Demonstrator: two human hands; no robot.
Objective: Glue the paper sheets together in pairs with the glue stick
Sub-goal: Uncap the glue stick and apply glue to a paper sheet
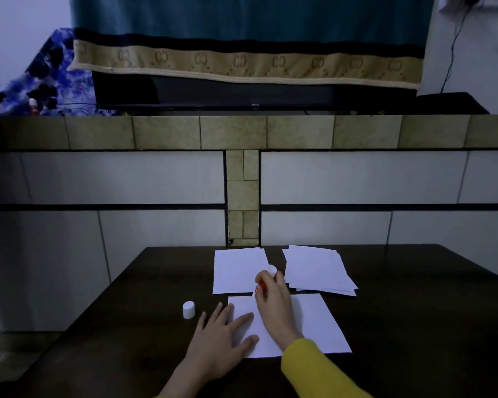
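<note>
gluing is under way: the right hand (273, 303) has its fingers clamped on the glue stick (263, 282) over the near sheet (314, 320), which the left hand (222, 340) presses flat, fingers apart. next probably calls for a sheet from the stack (316, 268) laid squarely on top.

Uncapped red glue stick (263, 280) above three white paper sheets (314, 320), cap (189, 310) aside

red glue stick (260, 286): barrel mostly hidden in right hand (273, 300) | near white paper sheet (314, 320): left part under both hands | dark wooden surface (156, 282): cut by bottom edge
</note>
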